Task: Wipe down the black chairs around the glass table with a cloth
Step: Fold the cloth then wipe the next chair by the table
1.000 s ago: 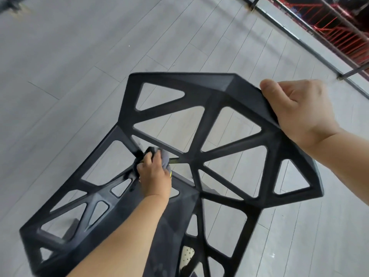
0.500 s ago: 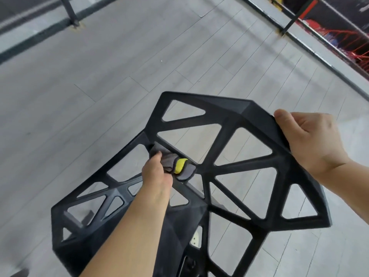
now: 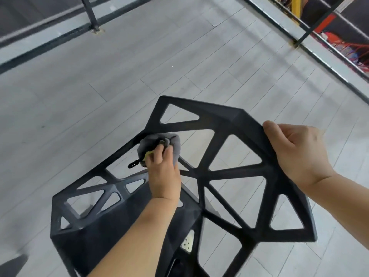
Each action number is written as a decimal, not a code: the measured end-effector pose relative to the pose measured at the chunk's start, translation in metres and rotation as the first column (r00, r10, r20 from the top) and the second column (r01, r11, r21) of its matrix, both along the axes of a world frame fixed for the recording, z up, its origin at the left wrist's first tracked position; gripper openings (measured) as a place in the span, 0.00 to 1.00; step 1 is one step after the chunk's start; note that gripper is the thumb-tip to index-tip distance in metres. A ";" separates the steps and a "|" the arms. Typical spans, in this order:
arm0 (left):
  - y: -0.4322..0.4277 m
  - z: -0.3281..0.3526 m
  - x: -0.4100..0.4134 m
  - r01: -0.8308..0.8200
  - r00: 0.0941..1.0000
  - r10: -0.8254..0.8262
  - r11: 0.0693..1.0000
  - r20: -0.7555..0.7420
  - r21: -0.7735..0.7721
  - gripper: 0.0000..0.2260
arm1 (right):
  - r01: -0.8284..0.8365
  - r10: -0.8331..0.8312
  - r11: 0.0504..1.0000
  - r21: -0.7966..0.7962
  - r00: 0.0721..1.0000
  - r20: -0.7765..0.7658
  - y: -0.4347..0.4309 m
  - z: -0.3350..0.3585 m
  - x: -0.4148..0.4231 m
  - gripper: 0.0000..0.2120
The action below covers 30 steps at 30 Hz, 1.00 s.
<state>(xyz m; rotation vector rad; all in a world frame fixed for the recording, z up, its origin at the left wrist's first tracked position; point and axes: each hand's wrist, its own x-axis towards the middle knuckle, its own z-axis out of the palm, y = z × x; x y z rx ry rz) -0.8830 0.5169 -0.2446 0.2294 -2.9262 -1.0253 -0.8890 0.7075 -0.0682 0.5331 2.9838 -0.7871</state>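
Note:
A black chair (image 3: pixel 229 170) with a lattice of triangular openings fills the lower middle of the view, its backrest toward me. My left hand (image 3: pixel 162 174) grips a bunched grey cloth (image 3: pixel 157 144) with a yellow-green tag and presses it against the strut where the armrest meets the backrest's left side. My right hand (image 3: pixel 299 154) grips the backrest's top right edge, thumb on the inner face, fingers behind it. The glass table is out of view.
Pale grey plank floor (image 3: pixel 139 66) lies all around the chair. A dark metal railing post (image 3: pixel 90 15) stands at the top left, and another black railing (image 3: pixel 311 27) runs along the top right with red cables beyond it.
My left hand has slid the cloth up the left strut toward the backrest's top corner. My right hand keeps its hold on the backrest, and the view has tilted up.

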 end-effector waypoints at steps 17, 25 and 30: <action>0.024 0.072 -0.020 -0.442 0.792 0.607 0.645 -0.066 0.624 0.14 | -0.090 0.090 0.990 0.107 0.996 0.002 0.003 0.001 -0.001 0.25; 0.057 0.090 -0.021 -0.313 0.893 0.447 0.704 -0.055 0.637 0.06 | -0.116 0.116 0.985 0.125 0.993 0.001 0.007 -0.005 -0.002 0.26; 0.063 0.102 -0.010 -0.171 0.944 0.310 0.745 -0.108 0.645 0.04 | -0.122 0.122 0.983 0.134 0.993 0.012 0.007 -0.005 -0.001 0.27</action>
